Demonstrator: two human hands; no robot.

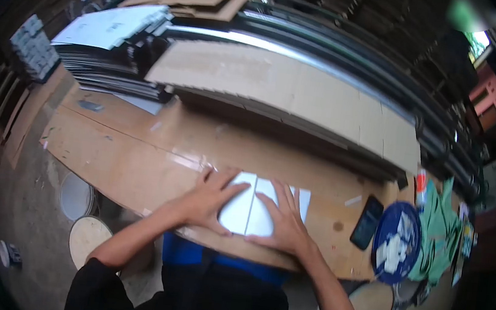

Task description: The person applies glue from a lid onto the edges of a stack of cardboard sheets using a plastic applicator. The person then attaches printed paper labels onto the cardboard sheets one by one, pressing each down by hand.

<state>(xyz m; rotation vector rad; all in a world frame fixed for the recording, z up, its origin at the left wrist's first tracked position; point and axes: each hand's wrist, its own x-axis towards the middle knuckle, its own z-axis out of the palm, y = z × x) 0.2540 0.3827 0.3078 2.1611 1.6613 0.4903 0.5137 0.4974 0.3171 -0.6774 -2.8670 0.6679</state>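
On the front part of the brown tabletop lies a white cardboard piece, like a small folded box, with a dark seam running down its middle. My left hand curls around its left side, fingers at the far edge and thumb at the near edge. Against the right side, my right hand grips in the same way, fingers bent over the far edge. A white flap or second piece shows just beyond my right hand; I cannot tell whether it is attached.
Behind the hands stands a long row of brown cardboard pieces. To the right are a black phone, a blue basin with white material, a green cloth and a red-and-white bottle. Stacked white sheets rise at back left.
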